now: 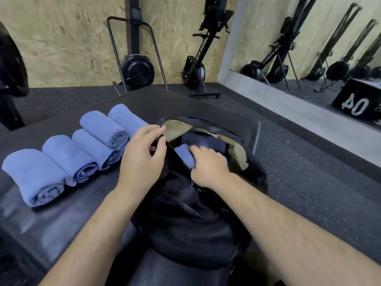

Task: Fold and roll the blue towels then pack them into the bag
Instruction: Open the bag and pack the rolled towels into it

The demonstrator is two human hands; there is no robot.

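Because terry cloth is soft and light, you should expect each roll to squash under your fingers and to loosen if you lift it by its outer flap. Take it across the middle from above, with the free edge pinned under your palm. The bag (195,223) looks just as limp: its black fabric sags on the dark padded surface (61,213), so its mouth will likely fall shut unless you hold the edge up. Your left hand (142,153) does that now, thumb and forefinger pinched narrowly on the left rim (162,125) by the zip, lifting it so the tan lining (175,131) shows; the other fingers are loosely curled and hold nothing. Your right hand (208,164) reaches into the opening from the near side, fingers curled over one rolled towel (183,154) that lies inside against the left wall. The thumb is hidden, so how firm that grip is I cannot tell. A darker blue shape lies deeper in the bag, beyond this towel, too shadowed to name. Five more rolled towels (70,157) wait in a row to the left of the bag, running from near left to far right, the farthest just beside the rim you are holding. They are packed close, so lifting one may well drag its neighbour.
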